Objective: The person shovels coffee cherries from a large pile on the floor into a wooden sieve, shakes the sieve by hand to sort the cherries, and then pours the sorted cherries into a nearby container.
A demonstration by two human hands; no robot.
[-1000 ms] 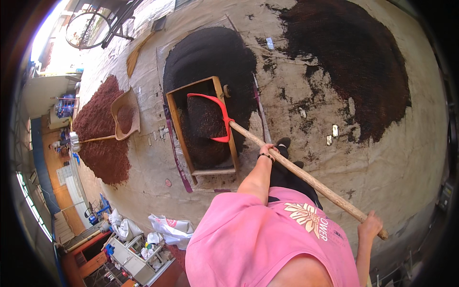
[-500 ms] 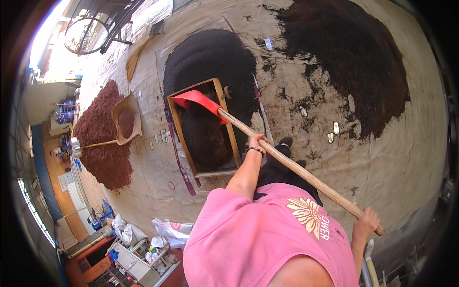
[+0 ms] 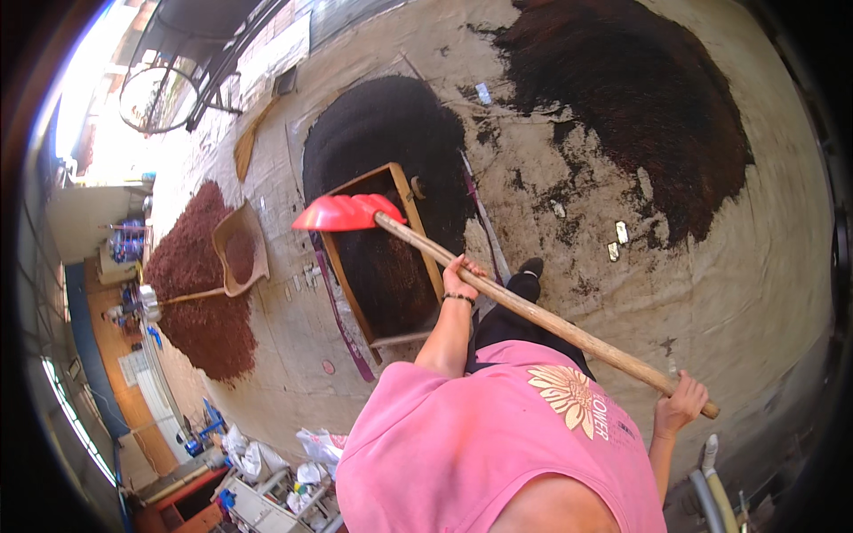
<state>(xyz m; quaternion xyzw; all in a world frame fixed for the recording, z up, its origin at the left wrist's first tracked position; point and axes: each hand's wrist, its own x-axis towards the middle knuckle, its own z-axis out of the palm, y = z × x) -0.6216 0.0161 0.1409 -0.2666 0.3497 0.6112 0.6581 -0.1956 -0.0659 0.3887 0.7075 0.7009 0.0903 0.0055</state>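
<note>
Both my hands grip a shovel (image 3: 533, 313) with a long wooden handle and a red scoop blade. My left hand (image 3: 462, 277), with a dark beaded bracelet at the wrist, is closed round the handle nearer the blade. Close to the handle's butt end, my right hand (image 3: 682, 406) is wrapped round the wood. The blade hangs over a rectangular wooden-framed box (image 3: 426, 244), its tip reaching past the box's left side; its rounded back shows. Dark grainy material lies inside the box. A mound of fine black material (image 3: 382, 120) spreads beyond and beside it.
To the left, a scoop-shaped basket (image 3: 256, 253) with a long handle rests on a reddish-brown heap (image 3: 209, 333). A broad dark brown-black spread (image 3: 631, 115) covers the floor cloth (image 3: 569, 258) at the far right. A broom (image 3: 253, 142) lies far left; bags (image 3: 258, 457) and a cabinet stand near left.
The blade has swung leftward and rolled over, so its back shows more. Both hands have kept their hold on the handle. The whole view has shifted slightly.
</note>
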